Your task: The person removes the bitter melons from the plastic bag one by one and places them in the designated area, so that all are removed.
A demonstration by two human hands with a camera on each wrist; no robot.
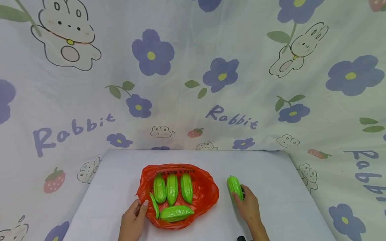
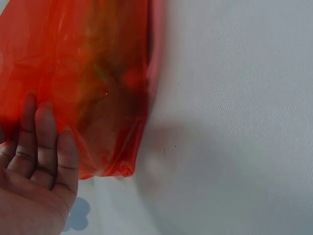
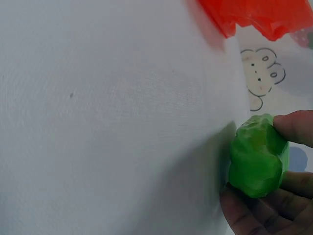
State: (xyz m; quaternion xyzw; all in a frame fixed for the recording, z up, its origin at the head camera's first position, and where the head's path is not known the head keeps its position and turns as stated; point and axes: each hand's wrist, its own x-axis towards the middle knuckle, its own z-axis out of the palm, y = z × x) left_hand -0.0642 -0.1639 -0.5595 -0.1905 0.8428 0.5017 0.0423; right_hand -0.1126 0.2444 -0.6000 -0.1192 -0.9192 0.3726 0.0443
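A red plastic bag (image 1: 208, 190) lies spread open on the white table, with several green ridged vegetables (image 1: 172, 189) inside it. The left hand (image 1: 132, 219) pinches the bag's left edge between thumb and fingers; in the left wrist view its fingers lie against the red plastic (image 2: 98, 98). To the right of the bag, the right hand (image 1: 250, 207) grips another green vegetable (image 1: 234, 185) between thumb and fingers. The right wrist view shows the end of that vegetable (image 3: 259, 156) held close to the table surface.
The white table (image 1: 280, 180) reaches back to a hanging cloth (image 1: 181, 110) printed with flowers and rabbits, which also runs along both sides. A small black object (image 1: 241, 238) shows at the bottom edge, beside the right forearm.
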